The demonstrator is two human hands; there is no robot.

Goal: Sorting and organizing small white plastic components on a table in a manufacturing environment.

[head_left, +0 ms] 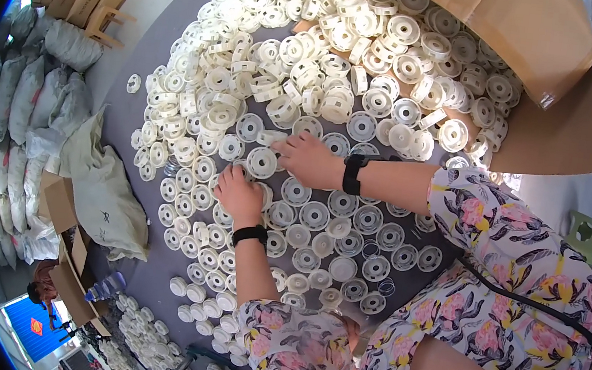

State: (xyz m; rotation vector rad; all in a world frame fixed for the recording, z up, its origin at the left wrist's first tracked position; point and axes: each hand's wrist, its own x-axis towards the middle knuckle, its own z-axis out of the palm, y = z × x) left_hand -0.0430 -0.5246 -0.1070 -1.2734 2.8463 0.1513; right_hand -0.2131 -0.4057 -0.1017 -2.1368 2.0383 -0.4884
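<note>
White round plastic parts with raised rims and central holes lie closely around both hands. My left hand (241, 197) rests low over the parts, its fingers partly spread, the fingertips beside the edge of one white ringed part (262, 162). What lies under its palm is hidden. My right hand (310, 160) reaches in from the right with bent fingers closed at the edge of a white plastic part (270, 137), which is tilted and partly covered by the fingertips. The ringed part sits between the two hands.
A large heap of similar parts (251, 68) covers the far side of the dark grey table (130, 120). An open cardboard box (560, 136) stands at far right. Rows of parts (314, 217) lie nearer me. Left are a cloth sack (107, 191) and stacked sacks (25, 100).
</note>
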